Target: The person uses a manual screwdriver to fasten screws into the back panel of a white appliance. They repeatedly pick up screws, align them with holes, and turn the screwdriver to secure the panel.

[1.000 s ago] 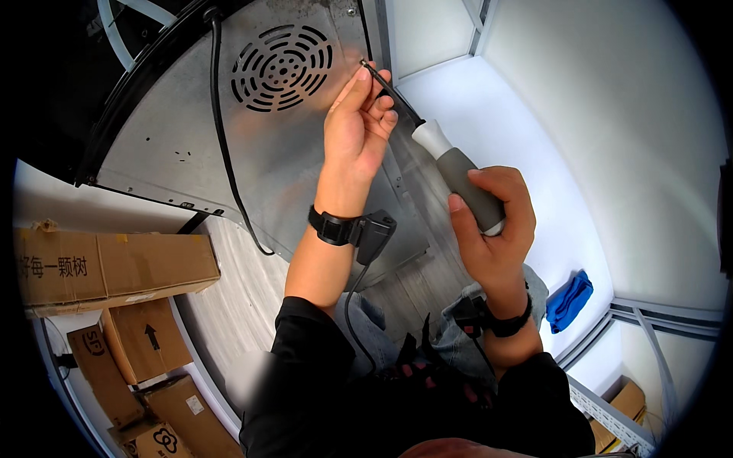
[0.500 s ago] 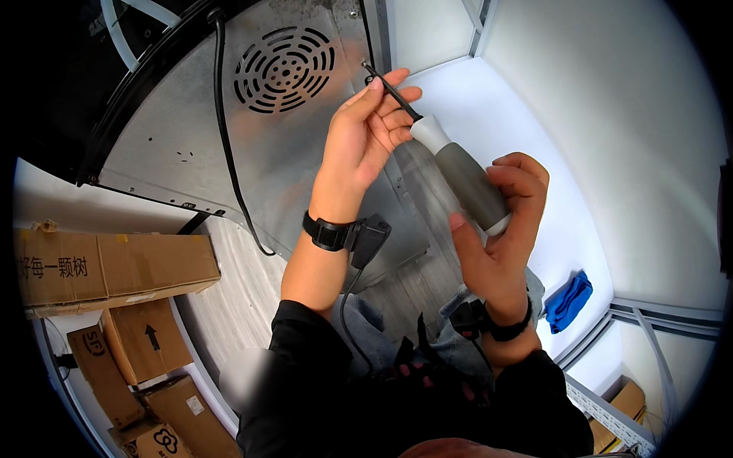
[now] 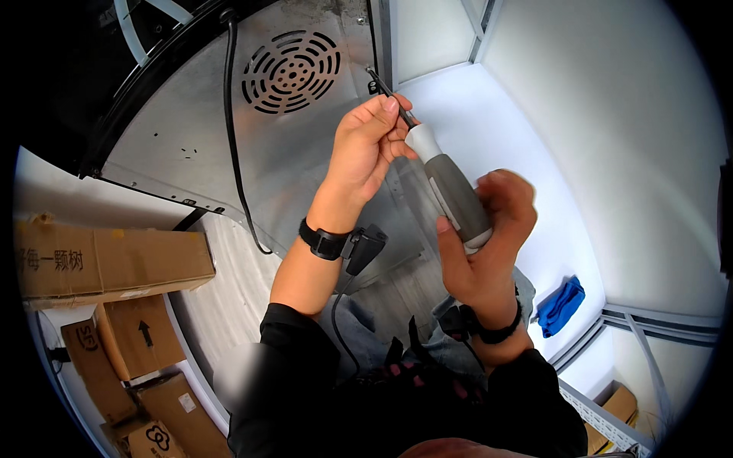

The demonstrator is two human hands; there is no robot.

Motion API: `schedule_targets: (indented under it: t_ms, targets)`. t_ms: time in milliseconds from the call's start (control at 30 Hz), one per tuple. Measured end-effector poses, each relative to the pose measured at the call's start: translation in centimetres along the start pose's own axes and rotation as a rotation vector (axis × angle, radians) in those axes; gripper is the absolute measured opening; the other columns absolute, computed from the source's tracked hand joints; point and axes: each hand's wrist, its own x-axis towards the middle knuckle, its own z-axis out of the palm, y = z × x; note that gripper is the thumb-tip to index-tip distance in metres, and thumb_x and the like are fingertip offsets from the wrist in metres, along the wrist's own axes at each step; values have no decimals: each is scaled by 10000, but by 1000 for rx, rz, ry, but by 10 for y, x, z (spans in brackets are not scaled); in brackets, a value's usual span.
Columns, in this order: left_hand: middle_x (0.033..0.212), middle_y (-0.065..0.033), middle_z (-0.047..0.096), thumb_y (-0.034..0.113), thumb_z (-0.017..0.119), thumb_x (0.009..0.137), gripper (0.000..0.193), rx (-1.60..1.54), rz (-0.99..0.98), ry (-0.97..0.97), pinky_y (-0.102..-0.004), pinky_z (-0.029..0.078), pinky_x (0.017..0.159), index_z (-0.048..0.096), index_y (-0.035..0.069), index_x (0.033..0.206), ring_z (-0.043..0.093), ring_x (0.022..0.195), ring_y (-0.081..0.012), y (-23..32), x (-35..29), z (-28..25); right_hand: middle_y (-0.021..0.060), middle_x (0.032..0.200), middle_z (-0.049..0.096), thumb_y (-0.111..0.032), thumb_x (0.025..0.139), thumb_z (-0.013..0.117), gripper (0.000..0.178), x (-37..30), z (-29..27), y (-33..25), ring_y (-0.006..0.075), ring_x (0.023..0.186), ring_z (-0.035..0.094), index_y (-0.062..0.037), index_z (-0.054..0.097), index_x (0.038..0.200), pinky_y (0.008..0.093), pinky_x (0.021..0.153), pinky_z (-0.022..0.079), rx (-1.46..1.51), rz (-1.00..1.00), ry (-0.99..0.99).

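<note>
L hand (image 3: 366, 145) has slid back along the screwdriver (image 3: 456, 195) shaft, twd handle, vs 1 s ago. Head cam: L thumb + fingers pinch shaft nr handle; R hand (image 3: 489, 256) loosely cupped round handle's butt end. Tip by metal panel (image 3: 282, 160) edge, R of round vent (image 3: 292, 75).

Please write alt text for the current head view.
A person's left hand pinches the shaft of a grey-handled screwdriver, its tip near the edge of a vented metal panel, while the right hand curls about the handle's end. A black cord crosses the panel; cardboard boxes sit at left, a blue cloth at right.
</note>
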Motion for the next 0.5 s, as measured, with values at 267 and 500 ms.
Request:
schedule_targets:
  t_ms: [267, 500]
  targets:
    - [799, -98, 644, 213, 431, 989, 232, 56, -69, 38, -223, 478, 473, 540, 9, 980, 556, 543, -103, 8, -3, 11, 163, 910, 583, -131, 825, 683, 449, -6, -3, -8, 292, 775, 614, 9, 460, 1189, 325, 660, 496, -46, 292, -110]
    - [741, -74, 624, 215, 441, 987, 228, 155, -98, 86, -200, 462, 445, 554, 30, 915, 536, 474, -85, 8, 0, 5, 168, 955, 579, -76, 706, 734, 499, 9, -5, -16, 314, 819, 600, -32, 527, 1158, 348, 684, 497, -126, 65, -82]
